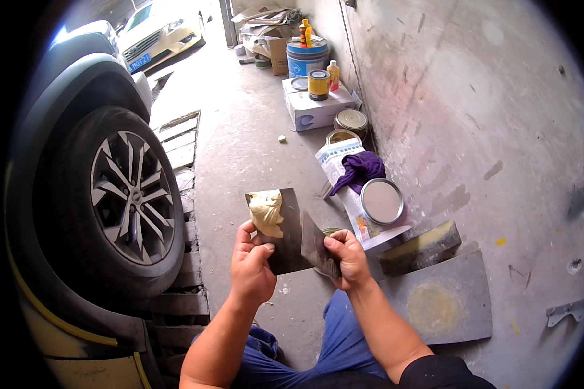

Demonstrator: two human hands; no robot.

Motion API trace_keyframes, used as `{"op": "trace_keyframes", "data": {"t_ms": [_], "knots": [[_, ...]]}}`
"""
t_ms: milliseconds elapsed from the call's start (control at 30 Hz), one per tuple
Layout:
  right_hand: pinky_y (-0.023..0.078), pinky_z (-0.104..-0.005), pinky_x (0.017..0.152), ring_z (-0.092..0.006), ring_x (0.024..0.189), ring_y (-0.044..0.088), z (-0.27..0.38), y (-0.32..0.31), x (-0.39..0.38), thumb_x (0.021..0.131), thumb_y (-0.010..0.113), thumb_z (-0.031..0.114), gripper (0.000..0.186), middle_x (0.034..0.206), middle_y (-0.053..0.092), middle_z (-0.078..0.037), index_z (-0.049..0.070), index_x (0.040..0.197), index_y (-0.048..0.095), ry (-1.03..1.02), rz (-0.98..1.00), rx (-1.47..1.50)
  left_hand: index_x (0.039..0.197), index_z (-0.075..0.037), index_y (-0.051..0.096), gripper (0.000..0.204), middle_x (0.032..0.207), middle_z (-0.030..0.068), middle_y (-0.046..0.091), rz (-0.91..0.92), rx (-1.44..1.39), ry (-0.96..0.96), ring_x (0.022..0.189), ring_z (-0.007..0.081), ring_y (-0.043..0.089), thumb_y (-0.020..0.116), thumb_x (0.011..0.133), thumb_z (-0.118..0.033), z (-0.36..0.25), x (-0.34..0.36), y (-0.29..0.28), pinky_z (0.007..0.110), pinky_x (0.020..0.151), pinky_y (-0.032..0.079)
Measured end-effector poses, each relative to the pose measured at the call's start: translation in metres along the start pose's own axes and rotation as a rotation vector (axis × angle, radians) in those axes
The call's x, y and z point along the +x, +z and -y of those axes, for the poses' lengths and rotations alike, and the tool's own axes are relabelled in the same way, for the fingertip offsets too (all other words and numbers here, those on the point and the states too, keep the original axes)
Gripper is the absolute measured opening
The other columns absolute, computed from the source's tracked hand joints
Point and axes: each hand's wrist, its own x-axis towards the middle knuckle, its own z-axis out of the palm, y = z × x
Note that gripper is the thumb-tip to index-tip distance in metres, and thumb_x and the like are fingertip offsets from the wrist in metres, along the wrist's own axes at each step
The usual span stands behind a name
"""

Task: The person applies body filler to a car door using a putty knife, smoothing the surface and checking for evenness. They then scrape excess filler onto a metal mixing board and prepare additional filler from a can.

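Observation:
My left hand [251,271] is closed on the lower left edge of a dark flat putty board [292,223]. A thick lump of pale yellow putty [265,211] clings to the board's upper left part. In my right hand [349,258] is a dark, flat putty spreader [313,241], gripped by its right side and tilted. The spreader's left edge is close to the board; I cannot tell whether they touch. Behind the right hand, a round tin [331,231] is mostly hidden.
At left stands a car with a wheel [136,194] beside a slatted floor channel. Along the right wall are a round lid [382,201] and purple cloth [358,171] on newspaper, a sanding block [422,249], a grey panel [461,298], cans, and a white box [305,117].

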Motion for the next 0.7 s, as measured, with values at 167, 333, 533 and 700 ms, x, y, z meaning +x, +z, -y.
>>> {"op": "trace_keyframes", "data": {"t_ms": [167, 333, 533, 700], "knots": [[0.056, -0.0335, 0.066, -0.0175, 0.071, 0.064, 0.012, -0.011, 0.018, 0.085, 0.064, 0.004, 0.016, 0.079, 0.062, -0.008, 0.008, 0.088, 0.048, -0.035, -0.137, -0.014, 0.127, -0.001, 0.037, 0.049, 0.120, 0.0166, 0.055, 0.056, 0.054, 0.073, 0.112, 0.0240, 0.054, 0.039, 0.078, 0.009, -0.004, -0.003, 0.005, 0.038, 0.100, 0.042], [0.057, -0.0350, 0.074, -0.0215, 0.086, 0.065, 0.043, -0.006, -0.002, 0.084, 0.061, 0.002, 0.021, 0.095, 0.061, -0.011, 0.008, 0.099, 0.048, -0.110, 0.090, 0.111, 0.131, -0.004, 0.036, 0.049, 0.123, 0.0153, 0.054, 0.066, 0.132, 0.203, 0.114, 0.0227, 0.052, 0.040, 0.083, 0.009, -0.013, -0.002, 0.005, 0.038, 0.100, 0.041], [0.037, -0.0293, 0.099, -0.0162, 0.111, 0.051, 0.049, -0.005, -0.017, 0.086, 0.060, 0.005, 0.046, 0.120, 0.055, -0.011, -0.001, 0.128, 0.041, -0.147, 0.328, -0.474, 0.137, -0.008, 0.036, 0.052, 0.127, 0.0142, 0.052, 0.122, -0.026, 0.124, 0.119, 0.0236, 0.049, 0.041, 0.087, 0.008, -0.014, -0.004, 0.006, 0.042, 0.102, 0.040], [0.043, -0.0289, 0.093, -0.0139, 0.105, 0.054, 0.056, 0.017, -0.014, 0.085, 0.063, 0.005, 0.042, 0.116, 0.057, -0.009, -0.001, 0.122, 0.045, -0.077, 0.357, -0.604, 0.138, -0.013, 0.041, 0.051, 0.133, 0.0128, 0.049, 0.257, 0.028, 0.076, 0.125, 0.0274, 0.046, 0.040, 0.090, 0.005, -0.009, -0.007, -0.001, 0.045, 0.104, 0.039]]}}
